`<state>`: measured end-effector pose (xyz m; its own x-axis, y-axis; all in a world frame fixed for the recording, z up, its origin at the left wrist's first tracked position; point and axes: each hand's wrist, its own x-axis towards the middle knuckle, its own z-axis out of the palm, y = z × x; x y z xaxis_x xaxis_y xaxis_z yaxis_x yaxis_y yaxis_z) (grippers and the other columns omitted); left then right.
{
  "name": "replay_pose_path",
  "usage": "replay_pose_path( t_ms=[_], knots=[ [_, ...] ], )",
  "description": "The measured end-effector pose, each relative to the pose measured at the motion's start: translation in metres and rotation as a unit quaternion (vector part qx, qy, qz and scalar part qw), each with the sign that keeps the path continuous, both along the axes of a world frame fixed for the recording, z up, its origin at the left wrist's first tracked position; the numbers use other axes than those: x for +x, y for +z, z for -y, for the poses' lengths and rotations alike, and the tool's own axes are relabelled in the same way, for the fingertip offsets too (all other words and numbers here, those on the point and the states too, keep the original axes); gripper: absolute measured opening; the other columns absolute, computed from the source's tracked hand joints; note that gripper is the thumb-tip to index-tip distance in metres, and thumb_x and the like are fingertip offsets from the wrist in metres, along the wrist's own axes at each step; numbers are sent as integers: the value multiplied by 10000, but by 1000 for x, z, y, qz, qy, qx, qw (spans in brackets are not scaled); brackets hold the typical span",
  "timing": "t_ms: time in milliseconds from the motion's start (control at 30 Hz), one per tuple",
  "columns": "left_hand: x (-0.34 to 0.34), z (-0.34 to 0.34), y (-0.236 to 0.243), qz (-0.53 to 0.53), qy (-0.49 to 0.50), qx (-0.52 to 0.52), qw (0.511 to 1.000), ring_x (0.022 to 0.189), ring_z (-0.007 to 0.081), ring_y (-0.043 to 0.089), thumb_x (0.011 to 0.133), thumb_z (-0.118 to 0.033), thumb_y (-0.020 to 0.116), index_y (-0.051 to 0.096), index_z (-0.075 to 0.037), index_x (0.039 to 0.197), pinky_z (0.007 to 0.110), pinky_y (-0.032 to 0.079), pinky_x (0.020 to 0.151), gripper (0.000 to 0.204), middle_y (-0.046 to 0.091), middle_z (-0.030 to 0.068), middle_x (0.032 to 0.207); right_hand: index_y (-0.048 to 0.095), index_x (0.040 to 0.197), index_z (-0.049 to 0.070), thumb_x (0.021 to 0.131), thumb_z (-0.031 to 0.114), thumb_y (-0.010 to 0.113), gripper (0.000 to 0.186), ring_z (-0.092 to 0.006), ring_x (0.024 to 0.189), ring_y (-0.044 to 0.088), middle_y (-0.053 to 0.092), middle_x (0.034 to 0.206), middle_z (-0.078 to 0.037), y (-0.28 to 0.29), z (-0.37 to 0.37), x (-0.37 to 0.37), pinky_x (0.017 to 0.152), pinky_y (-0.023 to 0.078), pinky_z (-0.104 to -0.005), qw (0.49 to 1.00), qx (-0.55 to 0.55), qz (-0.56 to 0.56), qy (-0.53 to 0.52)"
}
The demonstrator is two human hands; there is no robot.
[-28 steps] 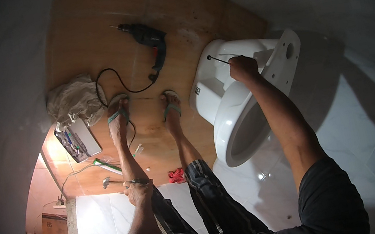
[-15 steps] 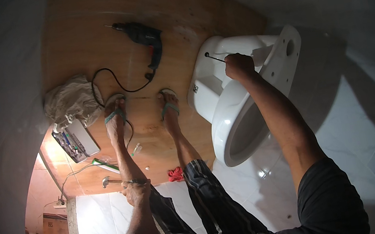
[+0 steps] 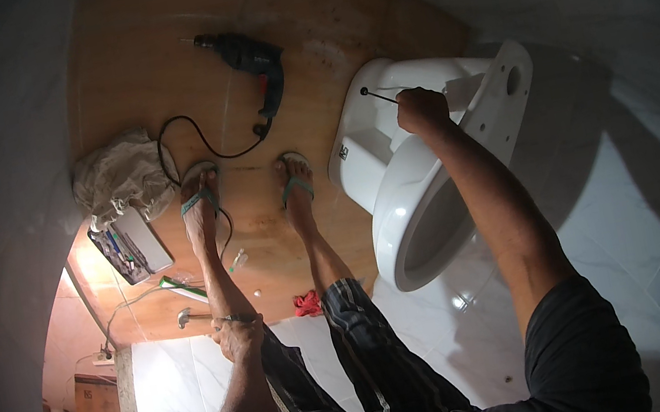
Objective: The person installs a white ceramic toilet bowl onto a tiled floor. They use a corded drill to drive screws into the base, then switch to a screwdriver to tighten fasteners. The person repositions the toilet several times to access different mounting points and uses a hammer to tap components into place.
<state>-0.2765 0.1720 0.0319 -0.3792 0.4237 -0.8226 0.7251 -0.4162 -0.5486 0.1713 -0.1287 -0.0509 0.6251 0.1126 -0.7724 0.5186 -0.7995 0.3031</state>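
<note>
A white ceramic toilet bowl (image 3: 392, 235) is at the right, its oval opening towards me and its pierced back deck to the far right. My right hand (image 3: 423, 111) is closed round a slim rod-like tool (image 3: 382, 96). The tool's dark, rounded end meets the bowl's base; its exact kind is unclear, as my fist hides the rest. Low at the left, beside my shin, my left hand (image 3: 238, 337) grips a claw hammer (image 3: 196, 317), with the metal head pointing left.
A corded power drill (image 3: 251, 57) lies ahead on the brown floor. Its cable loops near my sandalled feet. On the left are a crumpled cloth (image 3: 121, 174), an open tool case (image 3: 145, 249) and a green-and-white tube (image 3: 183, 290). A red cloth (image 3: 307, 304) lies by my trouser leg.
The whole view has shifted slightly. Relative to the toilet bowl, my right hand and the rod tool have barely moved, and my left hand still holds the hammer.
</note>
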Motion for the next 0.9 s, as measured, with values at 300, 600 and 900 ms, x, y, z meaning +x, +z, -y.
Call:
replay_pose_path(
  t_ms=[300,600,900],
  knots=[
    [3,-3,1,0,12,5,1000,1237,407,599,720,-520,853,258,38,1450,445,552,1011,1095,499,288,1356,764,987,49,865,111,614,202,-314,943,748,764,987,-156,4,8,9,824,606,-447,992,-96,-62,61],
    [0,-2,-3,-16,-3,15,1000,1154,406,652,726,-494,848,255,17,1444,450,575,967,1062,522,289,1307,783,989,56,914,101,624,181,-303,995,742,761,1049,-127,-3,4,-14,767,630,-426,980,-97,-96,143],
    [11,-6,-4,-18,13,21,1000,1132,410,664,731,-482,842,273,13,1424,447,578,960,1024,531,284,1286,770,941,42,961,173,589,225,-345,933,748,758,953,-186,-2,4,-12,779,616,-445,989,-63,-102,86]
  ],
)
